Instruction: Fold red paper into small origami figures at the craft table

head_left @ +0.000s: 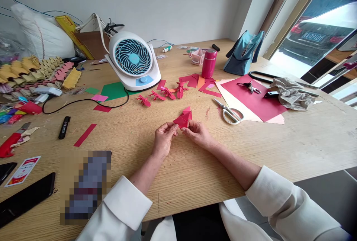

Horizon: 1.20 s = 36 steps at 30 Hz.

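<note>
Both hands meet over the wooden table (279, 148), a little nearer the person than the white fan (133, 59). The left hand (164, 137) and right hand (198, 133) each pinch an edge of a half-folded red paper (183, 119), fingers closed on it, held just above the tabletop. Between that paper and the fan lie several finished red paper figures (161, 95) in a row. To the fan's right, scissors (230, 112) and uncut red sheets (255, 97) wait, so, I'd say, more folding remains.

White cuffed sleeves (126, 205), bare forearms
</note>
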Tool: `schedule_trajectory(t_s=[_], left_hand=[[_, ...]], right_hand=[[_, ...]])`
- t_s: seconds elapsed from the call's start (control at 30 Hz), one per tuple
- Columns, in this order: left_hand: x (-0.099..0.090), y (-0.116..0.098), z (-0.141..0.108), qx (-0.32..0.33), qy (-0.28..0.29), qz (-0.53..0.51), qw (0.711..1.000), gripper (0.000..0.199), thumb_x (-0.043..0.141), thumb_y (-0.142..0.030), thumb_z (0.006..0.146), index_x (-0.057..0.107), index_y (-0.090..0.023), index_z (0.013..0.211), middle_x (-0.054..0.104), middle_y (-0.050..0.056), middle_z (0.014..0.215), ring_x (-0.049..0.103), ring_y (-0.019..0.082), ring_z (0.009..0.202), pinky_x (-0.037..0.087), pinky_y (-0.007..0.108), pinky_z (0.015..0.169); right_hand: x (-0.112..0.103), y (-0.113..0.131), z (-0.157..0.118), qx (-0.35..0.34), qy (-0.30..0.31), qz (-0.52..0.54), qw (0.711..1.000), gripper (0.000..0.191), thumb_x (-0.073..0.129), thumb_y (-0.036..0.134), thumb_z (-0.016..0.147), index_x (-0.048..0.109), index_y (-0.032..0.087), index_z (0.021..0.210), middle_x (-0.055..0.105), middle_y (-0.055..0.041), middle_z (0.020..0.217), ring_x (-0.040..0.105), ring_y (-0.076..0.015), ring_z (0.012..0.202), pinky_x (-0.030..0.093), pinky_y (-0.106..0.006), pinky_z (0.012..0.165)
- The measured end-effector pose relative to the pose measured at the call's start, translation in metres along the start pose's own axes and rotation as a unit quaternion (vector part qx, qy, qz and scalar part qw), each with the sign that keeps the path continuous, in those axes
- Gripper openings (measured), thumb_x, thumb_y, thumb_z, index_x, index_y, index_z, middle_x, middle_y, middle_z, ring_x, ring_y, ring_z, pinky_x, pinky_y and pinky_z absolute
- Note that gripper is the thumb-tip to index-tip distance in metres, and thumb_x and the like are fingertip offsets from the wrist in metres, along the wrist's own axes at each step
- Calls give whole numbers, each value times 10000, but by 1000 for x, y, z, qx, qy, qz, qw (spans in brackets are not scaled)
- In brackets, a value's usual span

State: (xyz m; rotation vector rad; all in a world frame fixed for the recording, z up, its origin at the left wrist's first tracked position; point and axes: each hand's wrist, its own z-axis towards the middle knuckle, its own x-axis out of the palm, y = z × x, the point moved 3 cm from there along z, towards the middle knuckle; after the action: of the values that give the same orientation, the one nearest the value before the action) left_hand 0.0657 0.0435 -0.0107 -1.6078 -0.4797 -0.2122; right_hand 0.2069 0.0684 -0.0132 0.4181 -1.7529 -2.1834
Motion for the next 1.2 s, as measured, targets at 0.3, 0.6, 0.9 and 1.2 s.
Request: schedule_trajectory(t_s=[0.3, 0.6, 0.9, 1.2], left_hand=[[2, -2, -2, 12, -11, 27, 999, 310, 869, -331, 563, 644, -145, 668, 577, -36, 577, 472, 61, 534, 380, 217, 562], [-1, 1, -2, 41, -12, 65, 997, 275, 838, -354, 618, 659, -153, 672, 597, -22, 614, 467, 70, 551, 373, 218, 561], [3, 5, -6, 64, 6, 102, 993, 251, 813, -341, 660, 649, -152, 649, 540, -31, 584, 435, 81, 575, 348, 219, 573], [2, -2, -2, 72, 66, 186, 978, 230, 741, -370, 730, 674, -153, 769, 614, -8, 693, 475, 92, 602, 380, 212, 587]], right_hand=[[0, -2, -1, 1, -6, -33, 999, 397, 607, 563, 829, 501, 198, 715, 470, 26, 642, 418, -121, 603, 372, -258, 574], [2, 1, 1, 12, -8, 58, 998, 413, 691, 584, 762, 571, 192, 811, 570, 3, 720, 510, -131, 646, 430, -268, 621], [1, -5, 3, 33, -39, 103, 993, 431, 729, 584, 726, 656, 193, 892, 680, -30, 831, 620, -165, 773, 493, -291, 728], [-8, 1, 2, -7, -18, -36, 999, 353, 652, 526, 818, 582, 180, 808, 573, -10, 717, 492, -134, 643, 412, -267, 606]])
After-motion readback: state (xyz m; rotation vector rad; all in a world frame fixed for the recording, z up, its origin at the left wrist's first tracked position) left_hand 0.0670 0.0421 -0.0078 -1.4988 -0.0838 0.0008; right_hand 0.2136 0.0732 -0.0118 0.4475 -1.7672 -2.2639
